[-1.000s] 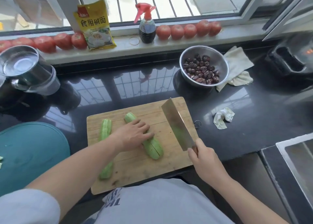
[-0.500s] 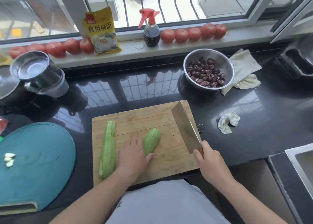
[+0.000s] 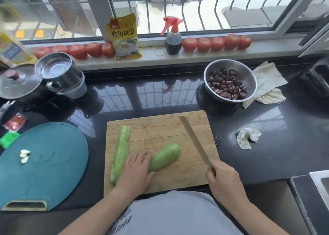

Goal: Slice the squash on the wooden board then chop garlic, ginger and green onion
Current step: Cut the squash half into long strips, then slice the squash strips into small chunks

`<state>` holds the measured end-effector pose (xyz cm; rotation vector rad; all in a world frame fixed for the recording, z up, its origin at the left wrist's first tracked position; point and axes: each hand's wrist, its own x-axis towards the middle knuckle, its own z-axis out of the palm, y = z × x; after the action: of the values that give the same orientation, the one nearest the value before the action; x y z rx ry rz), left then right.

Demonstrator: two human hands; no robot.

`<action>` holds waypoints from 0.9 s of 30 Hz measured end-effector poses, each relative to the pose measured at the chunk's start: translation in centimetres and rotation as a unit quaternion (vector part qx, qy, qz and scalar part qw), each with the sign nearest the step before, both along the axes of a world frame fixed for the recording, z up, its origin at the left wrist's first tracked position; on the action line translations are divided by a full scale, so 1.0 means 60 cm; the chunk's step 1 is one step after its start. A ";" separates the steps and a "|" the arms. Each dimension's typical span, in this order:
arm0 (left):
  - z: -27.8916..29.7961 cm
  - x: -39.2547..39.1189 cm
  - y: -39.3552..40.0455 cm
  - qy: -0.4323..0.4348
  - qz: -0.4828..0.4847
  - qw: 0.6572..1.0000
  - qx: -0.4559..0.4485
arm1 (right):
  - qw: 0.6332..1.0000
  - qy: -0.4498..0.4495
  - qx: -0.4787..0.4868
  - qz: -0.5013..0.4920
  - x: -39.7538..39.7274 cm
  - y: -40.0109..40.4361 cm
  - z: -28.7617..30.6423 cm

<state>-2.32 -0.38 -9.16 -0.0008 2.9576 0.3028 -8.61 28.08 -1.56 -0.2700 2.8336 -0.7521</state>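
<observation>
The wooden board [image 3: 160, 126] lies on the dark counter [image 3: 267, 163], directly in front of the person. Two squash pieces lie on it: a long half [image 3: 121, 153] along the left edge and a shorter piece [image 3: 165, 156] at centre, angled up to the right. The left hand [image 3: 136, 172] lies flat between them, fingers spread, resting on the near end of the shorter piece; it grips nothing. The right hand [image 3: 223, 179] is closed around the handle of the cleaver [image 3: 195, 142], whose blade is edge-up to the camera over the board's right side, clear of the squash.

Left of the board lies a teal cutting mat [image 3: 53, 163] bearing peeled garlic cloves [image 3: 24, 156]. Behind the board to the right stands a steel bowl of dates [image 3: 230, 81], with a cloth [image 3: 268, 81] beside it. A crumpled wipe [image 3: 247, 137] lies right of the board.

Compared with half a second earlier, the cleaver blade has turned more edge-on; the left hand's position on the squash is nearly unchanged.
</observation>
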 end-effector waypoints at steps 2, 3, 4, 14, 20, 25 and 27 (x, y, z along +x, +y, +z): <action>0.001 0.023 -0.013 0.054 0.152 0.987 0.012 | 0.999 -0.029 0.017 -0.040 -0.004 -0.006 -0.016; 0.002 0.033 -0.026 0.056 0.237 0.970 0.020 | 0.997 -0.044 0.028 -0.057 -0.006 -0.009 -0.023; 0.005 0.042 -0.042 0.039 0.307 0.950 0.030 | 0.996 -0.056 0.035 -0.065 -0.006 -0.012 -0.030; 0.003 0.029 -0.095 -0.094 0.351 0.928 0.079 | 0.996 -0.059 0.045 -0.043 -0.021 -0.059 -0.034; 0.003 0.030 -0.117 -0.062 0.269 0.960 0.055 | 0.997 -0.051 0.031 -0.047 -0.025 -0.075 -0.029; -0.003 -0.009 -0.149 -0.048 0.067 0.996 -0.015 | 0.998 -0.048 0.017 -0.040 -0.026 -0.063 -0.026; -0.001 -0.038 -0.166 -0.030 0.016 0.998 -0.056 | 0.998 -0.047 0.030 -0.037 -0.027 -0.060 -0.023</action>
<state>-4.59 -10.36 -9.19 -0.0702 2.9124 0.1395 -10.25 24.47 -2.96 -0.1172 2.7856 -0.6745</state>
